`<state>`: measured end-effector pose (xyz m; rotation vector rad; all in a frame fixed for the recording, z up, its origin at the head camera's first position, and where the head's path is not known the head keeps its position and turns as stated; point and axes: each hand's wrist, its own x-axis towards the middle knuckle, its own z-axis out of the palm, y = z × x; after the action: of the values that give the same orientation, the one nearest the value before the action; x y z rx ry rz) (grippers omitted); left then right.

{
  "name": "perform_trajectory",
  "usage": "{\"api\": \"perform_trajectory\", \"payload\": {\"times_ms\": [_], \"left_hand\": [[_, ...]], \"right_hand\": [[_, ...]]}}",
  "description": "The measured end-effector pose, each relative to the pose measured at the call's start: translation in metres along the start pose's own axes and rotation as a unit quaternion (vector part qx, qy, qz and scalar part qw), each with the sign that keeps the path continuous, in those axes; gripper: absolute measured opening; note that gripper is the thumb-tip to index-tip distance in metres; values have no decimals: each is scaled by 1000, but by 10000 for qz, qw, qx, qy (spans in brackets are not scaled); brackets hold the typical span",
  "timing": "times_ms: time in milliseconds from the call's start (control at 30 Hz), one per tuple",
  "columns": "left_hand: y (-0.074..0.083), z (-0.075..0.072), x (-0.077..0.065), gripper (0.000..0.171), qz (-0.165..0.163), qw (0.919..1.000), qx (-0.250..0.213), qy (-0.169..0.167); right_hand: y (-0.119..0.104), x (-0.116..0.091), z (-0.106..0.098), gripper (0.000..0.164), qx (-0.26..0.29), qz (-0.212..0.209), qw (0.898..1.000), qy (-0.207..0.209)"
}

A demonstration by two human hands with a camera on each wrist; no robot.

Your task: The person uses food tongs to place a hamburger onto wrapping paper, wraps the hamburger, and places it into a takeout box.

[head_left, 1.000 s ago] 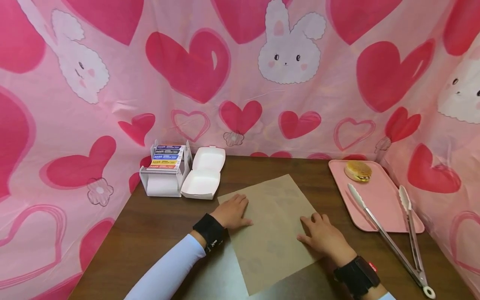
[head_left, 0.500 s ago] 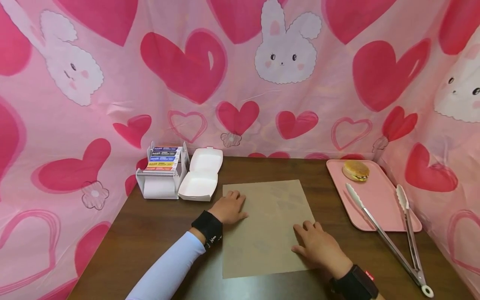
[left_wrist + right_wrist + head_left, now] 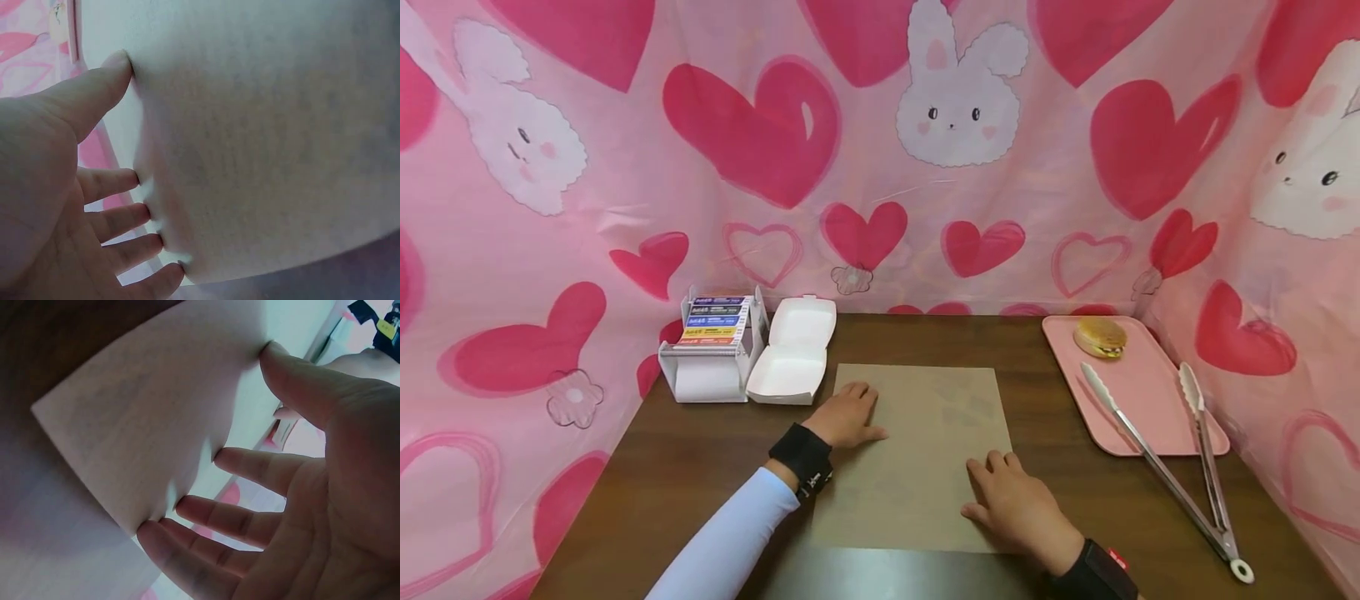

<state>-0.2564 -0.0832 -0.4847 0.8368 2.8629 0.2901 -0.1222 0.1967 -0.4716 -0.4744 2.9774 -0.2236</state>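
A square sheet of brown paper lies flat on the dark wooden table, its sides roughly in line with the table. My left hand rests on its left side, fingertips pressing the paper with fingers spread. On the right side, my right hand touches the sheet in the same way. Both wrist views show the fingertips on the paper, thumb apart from the fingers and nothing gripped. A corner of the sheet shows in the right wrist view.
An open white takeaway box stands at the back left beside a white dispenser holding colourful label rolls. At the right, a pink tray carries a burger, with metal tongs lying across its front edge. A pink curtain surrounds the table.
The brown paper has turned from a slant to lie nearly square to the table, moving slightly left. Both hands moved with it, still touching its sides. The head view shifted a little right.
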Motion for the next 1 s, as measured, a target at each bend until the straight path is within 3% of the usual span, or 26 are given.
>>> {"api": "perform_trajectory", "payload": {"times_ms": [367, 733, 867, 1000], "left_hand": [[-4, 0, -20, 82, 229, 9992, -298, -111], [-8, 4, -26, 86, 255, 9990, -314, -195], [-10, 4, -26, 86, 322, 9989, -229, -248], [-12, 3, -28, 87, 312, 9988, -256, -268]], "right_hand": [[-5, 0, 1, 62, -134, 34, 9999, -26], [-3, 0, -4, 62, 51, 139, 9996, -221], [11, 2, -14, 54, 219, 421, 9989, -19], [42, 5, -26, 47, 210, 812, 9955, 449]]}}
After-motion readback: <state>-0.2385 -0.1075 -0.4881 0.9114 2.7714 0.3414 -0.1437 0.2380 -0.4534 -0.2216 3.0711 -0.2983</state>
